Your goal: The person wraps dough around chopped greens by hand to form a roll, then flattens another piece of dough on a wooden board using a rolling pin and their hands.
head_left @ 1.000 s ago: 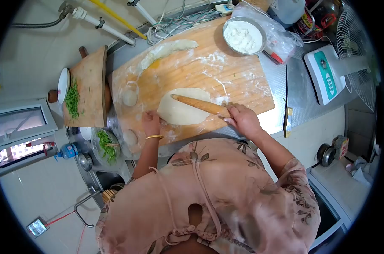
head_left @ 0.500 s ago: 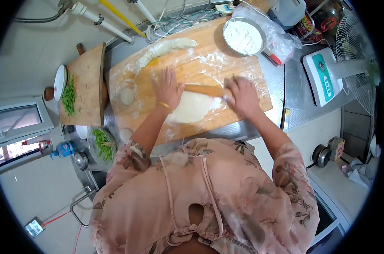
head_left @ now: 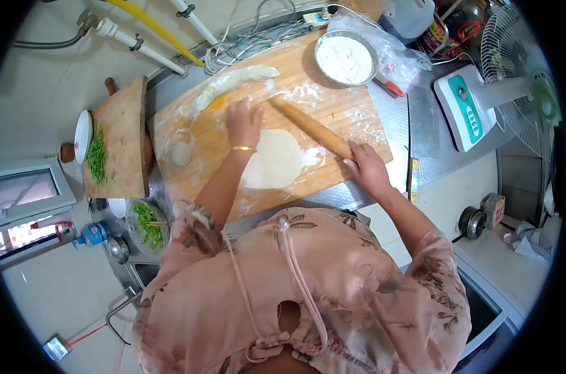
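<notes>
A flat, rounded sheet of dough [head_left: 272, 163] lies on the floured wooden board [head_left: 202, 168]. My right hand [head_left: 369, 167] grips the near end of a wooden rolling pin [head_left: 314, 129], which slants away to the upper left, to the right of the sheet. At the sheet's upper left edge is my left hand [head_left: 243, 124], thumb apart from its slightly bent, blurred fingers; nothing shows in it. Farther back lies a long floured roll of dough [head_left: 236, 82]. A small dough round [head_left: 181, 153] sits at the board's left side.
A metal bowl of flour [head_left: 346, 59] stands at the board's back right. Leftward are a second board with chopped greens [head_left: 97, 156] and a bowl of greens [head_left: 147, 223]. A white and green fan [head_left: 467, 106] stands at the right, and cables [head_left: 258, 38] lie behind.
The rolling pin has come off the dough sheet and swung to the right, held at one end by my right hand. My left hand has left the pin. The view has shifted slightly.
</notes>
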Demonstrator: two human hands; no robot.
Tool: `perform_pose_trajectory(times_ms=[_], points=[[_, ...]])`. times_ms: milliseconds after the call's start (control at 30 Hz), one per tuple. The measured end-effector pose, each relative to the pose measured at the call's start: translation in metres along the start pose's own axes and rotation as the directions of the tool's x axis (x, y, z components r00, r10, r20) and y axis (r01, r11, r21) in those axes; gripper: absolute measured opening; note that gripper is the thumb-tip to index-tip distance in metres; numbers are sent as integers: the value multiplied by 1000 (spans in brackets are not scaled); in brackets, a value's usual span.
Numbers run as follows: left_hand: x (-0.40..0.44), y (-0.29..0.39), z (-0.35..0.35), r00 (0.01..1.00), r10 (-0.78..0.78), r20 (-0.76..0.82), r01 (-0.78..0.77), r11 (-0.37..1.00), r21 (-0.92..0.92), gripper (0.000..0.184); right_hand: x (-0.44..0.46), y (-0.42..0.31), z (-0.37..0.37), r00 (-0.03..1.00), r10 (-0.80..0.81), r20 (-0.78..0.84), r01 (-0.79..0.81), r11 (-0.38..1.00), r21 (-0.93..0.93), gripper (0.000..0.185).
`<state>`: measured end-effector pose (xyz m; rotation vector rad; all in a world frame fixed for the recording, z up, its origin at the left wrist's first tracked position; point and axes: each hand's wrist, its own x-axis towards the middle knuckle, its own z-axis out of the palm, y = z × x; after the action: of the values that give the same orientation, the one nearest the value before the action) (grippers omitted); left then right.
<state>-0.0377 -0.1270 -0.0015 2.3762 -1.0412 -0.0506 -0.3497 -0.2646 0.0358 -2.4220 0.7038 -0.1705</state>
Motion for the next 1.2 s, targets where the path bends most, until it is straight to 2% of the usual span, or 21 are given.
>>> perform_pose_trajectory(times_ms=[67, 100, 167, 200, 300, 400, 500, 600, 700, 733, 800, 900, 1000, 1033, 1100, 1200], points=[[-14, -17, -9, 996, -28, 84, 29, 1000, -10, 44, -23, 12, 5, 991, 45, -122, -38, 997, 64, 46], [-20, -24, -14, 991, -42, 125, 44, 999, -12, 41, -30, 12, 5, 990, 85, -115, -76, 994, 75, 46], [-27, -29, -28, 960, 45, 278, -30, 998, -57, 39, -41, 10, 3, 980, 170, -104, -161, 983, 94, 45], [-29, -29, -33, 933, 90, 348, -64, 994, -84, 38, -43, 9, 3, 983, 161, -91, -151, 984, 99, 45], [-30, -35, -35, 864, 80, 496, -103, 995, 18, 34, -38, 2, 6, 989, 137, -60, -129, 984, 127, 44], [-35, -54, -37, 936, 43, 351, -19, 997, -69, 30, -30, -7, 8, 991, 133, -31, -126, 976, 179, 44], [-55, -70, -46, 890, -341, 304, 383, 919, -89, 26, -27, -14, 13, 994, 113, -13, -109, 983, 148, 44], [-87, -64, -55, 856, -399, 330, 473, 861, -187, 24, -26, -25, 12, 996, 54, 76, -67, 983, 173, 45], [-100, -75, -56, 847, -436, 304, 487, 866, -114, 29, -26, -24, 22, 986, -154, 61, 147, 983, 108, 46], [-101, -75, -55, 934, -311, 178, 322, 946, -35, 35, -24, -27, 20, 974, -138, 178, 117, 985, 126, 46], [-103, -66, -48, 999, 14, -33, -7, 983, 186, 49, -23, -32, 25, 961, -175, 217, 148, 980, 132, 46], [-102, -15, -48, 940, 48, 338, -176, 916, 361, 73, -19, -33, 32, 957, -209, 202, 195, 977, 88, 49], [-84, -36, -14, 939, 192, 284, -213, 976, 42, 81, -11, -32, 27, 969, -150, 198, 161, 986, -44, 53], [-68, -24, -14, 937, 166, 306, -218, 966, 142, 81, -6, -29, 23, 972, -116, 203, 138, 985, -99, 55], [-32, 3, -8, 935, 109, 338, -228, 913, 337, 80, 6, -11, 24, 985, -136, 108, 152, 976, -157, 59], [5, 19, 11, 950, 148, 274, -242, 904, 353, 78, 20, -5, 16, 992, -121, 31, 124, 962, -241, 62]])
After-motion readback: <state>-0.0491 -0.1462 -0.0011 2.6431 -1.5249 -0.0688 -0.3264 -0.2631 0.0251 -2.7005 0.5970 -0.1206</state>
